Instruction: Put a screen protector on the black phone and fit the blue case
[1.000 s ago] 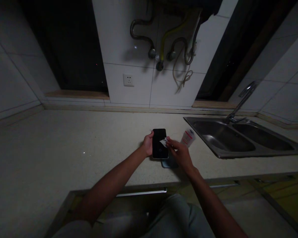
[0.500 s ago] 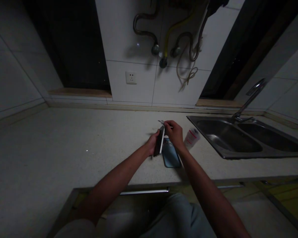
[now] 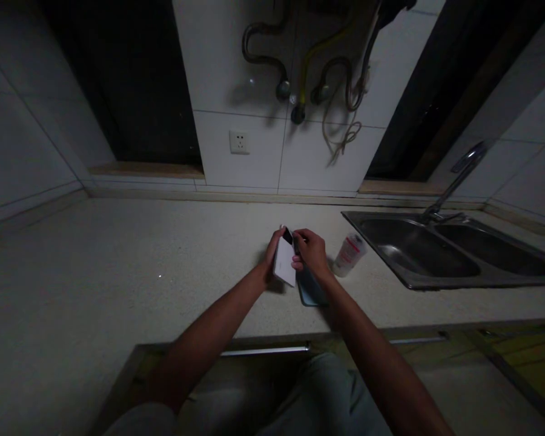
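Observation:
Over the pale countertop (image 3: 118, 272) both my hands hold a phone (image 3: 284, 262) with its white back turned toward me and a dark strip showing at its top edge. My left hand (image 3: 270, 257) grips the phone's left side. My right hand (image 3: 309, 254) is closed on its top right corner; whether it also holds a small white wipe is hidden. A dark blue-grey phone case (image 3: 309, 290) lies flat on the counter, partly under my right wrist. A small white bottle with a red label (image 3: 347, 255) lies just to the right of my right hand.
A steel double sink (image 3: 454, 254) with a tap (image 3: 454, 181) fills the right side. A wall socket (image 3: 238, 142) and hanging hoses (image 3: 327, 79) are on the tiled back wall. The counter's front edge (image 3: 263, 339) runs above a drawer handle (image 3: 263, 351). The light is dim.
The phone lay screen-up on the counter, was tipped onto its edge, and now shows its white back. My right hand moved from the screen to the phone's top corner, exposing the case beneath.

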